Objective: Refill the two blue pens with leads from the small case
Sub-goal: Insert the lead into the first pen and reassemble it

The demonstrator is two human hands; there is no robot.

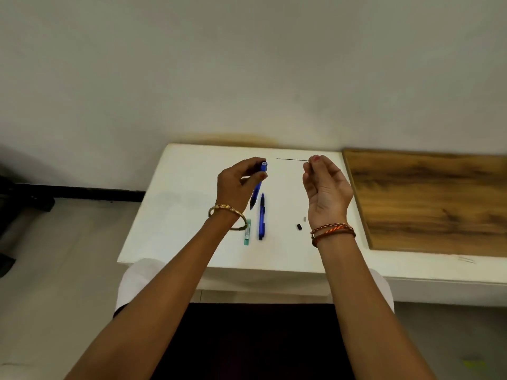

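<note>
Both hands raised (forearms extended), left hand [239,180] gripping, right hand [325,185] pinching.

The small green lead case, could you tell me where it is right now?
The lead case lies on the white table, under the left wrist and just left of the second blue pen.

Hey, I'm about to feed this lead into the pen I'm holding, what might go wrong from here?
1. The thin dark lead is pinched at one end by the right hand, so its long free length may snap if it meets the pen off-line.
2. The blue plastic pen in the left hand is tilted, so the lead could miss its open top end.
3. The small black cap and tiny pale piece lie loose near your right wrist and could get knocked away.
</note>
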